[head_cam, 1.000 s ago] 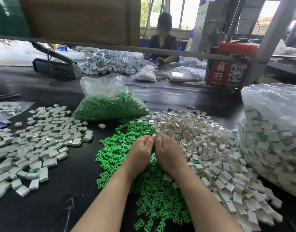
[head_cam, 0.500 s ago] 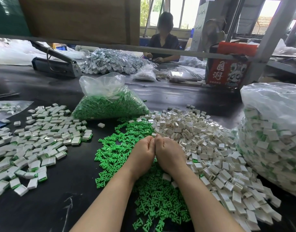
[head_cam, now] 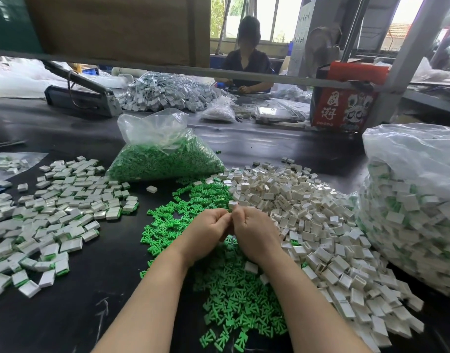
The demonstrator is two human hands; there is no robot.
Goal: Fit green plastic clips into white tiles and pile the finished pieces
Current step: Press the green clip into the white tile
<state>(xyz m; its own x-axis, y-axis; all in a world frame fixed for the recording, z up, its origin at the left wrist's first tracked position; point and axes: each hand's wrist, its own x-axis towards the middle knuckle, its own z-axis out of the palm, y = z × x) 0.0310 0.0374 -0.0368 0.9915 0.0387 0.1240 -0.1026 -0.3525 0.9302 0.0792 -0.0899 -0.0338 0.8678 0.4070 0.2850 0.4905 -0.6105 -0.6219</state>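
the left hand (head_cam: 208,235) and right hand (head_cam: 254,235) are curled knuckle to knuckle over the green clips (head_cam: 234,296), fingertips pinching a small piece between them; whether clip and tile are joined yet i cannot tell. the finished pile (head_cam: 55,215) lies well off to the left on the desk (head_cam: 96,296), so the left hand looks nearer for the drop. loose white tiles (head_cam: 308,220) sit just right of the right hand.
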